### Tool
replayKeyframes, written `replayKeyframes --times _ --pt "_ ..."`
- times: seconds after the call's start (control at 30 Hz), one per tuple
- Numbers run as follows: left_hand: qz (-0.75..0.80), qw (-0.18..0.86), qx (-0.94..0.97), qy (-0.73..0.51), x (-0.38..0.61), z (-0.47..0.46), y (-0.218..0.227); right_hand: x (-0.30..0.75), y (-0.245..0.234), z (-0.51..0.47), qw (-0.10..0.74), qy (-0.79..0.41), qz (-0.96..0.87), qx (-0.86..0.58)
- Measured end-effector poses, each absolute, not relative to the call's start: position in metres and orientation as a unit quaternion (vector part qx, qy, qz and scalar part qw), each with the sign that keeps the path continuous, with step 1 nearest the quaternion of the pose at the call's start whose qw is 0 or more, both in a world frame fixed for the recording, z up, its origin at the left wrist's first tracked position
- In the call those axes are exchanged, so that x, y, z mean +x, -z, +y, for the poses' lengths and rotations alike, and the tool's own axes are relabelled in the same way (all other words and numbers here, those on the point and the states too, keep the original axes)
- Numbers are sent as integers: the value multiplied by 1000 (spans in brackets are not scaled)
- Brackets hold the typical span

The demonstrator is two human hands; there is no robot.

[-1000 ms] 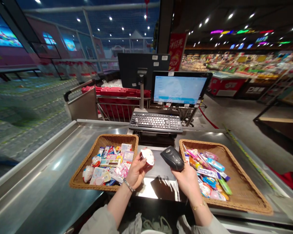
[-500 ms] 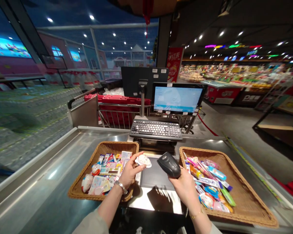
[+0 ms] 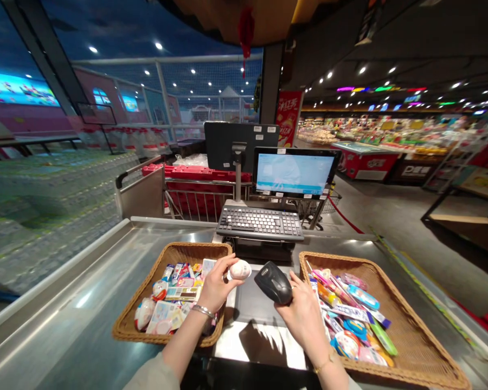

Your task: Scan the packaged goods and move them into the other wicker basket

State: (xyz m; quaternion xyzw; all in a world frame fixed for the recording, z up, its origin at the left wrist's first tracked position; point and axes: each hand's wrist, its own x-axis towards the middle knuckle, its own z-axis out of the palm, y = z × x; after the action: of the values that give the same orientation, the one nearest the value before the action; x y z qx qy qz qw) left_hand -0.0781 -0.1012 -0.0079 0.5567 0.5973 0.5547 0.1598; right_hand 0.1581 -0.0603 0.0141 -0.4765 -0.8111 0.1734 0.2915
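Note:
Between the thumb and fingers of my left hand [image 3: 217, 284] is a white egg-shaped package [image 3: 240, 270] with a flat rim, held above the counter's middle. My right hand [image 3: 303, 309] grips a black handheld barcode scanner [image 3: 274, 283], its head pointing left toward the package; the fingers wrap round its handle, which they mostly hide. Left of my left hand stands a wicker basket [image 3: 124, 314] of small packaged sweets and egg-shaped packs. A second wicker basket [image 3: 423, 330], beside my right hand, holds colourful wrapped snacks heaped toward its left side.
A black keyboard [image 3: 262, 222] sits behind my hands, below a lit monitor [image 3: 295, 172] and a second screen seen from behind [image 3: 222, 146]. The metal counter [image 3: 81, 303] has a raised left edge. Shopping carts [image 3: 199, 197] stand beyond it.
My left hand has turned the egg-shaped package so a different side faces the scanner. The scanner in my right hand has shifted slightly left, closer to it. The view has tilted up a little.

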Motion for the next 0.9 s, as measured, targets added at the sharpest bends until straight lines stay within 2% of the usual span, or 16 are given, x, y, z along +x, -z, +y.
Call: replayKeyframes --times 0.13,0.3,0.43,0.9 --pt "589 117 571 -559 -78 -96 9 159 -15 -64 281 -146 -824 -469" --pt "628 -17 610 -483 -79 -92 12 158 -13 -63 278 -137 -834 -457" --pt "640 -71 620 -449 -79 -90 16 157 -16 -65 278 -142 -832 -459" --pt "650 -80 615 -438 -76 -88 15 153 -24 -72 273 -157 -826 -468"
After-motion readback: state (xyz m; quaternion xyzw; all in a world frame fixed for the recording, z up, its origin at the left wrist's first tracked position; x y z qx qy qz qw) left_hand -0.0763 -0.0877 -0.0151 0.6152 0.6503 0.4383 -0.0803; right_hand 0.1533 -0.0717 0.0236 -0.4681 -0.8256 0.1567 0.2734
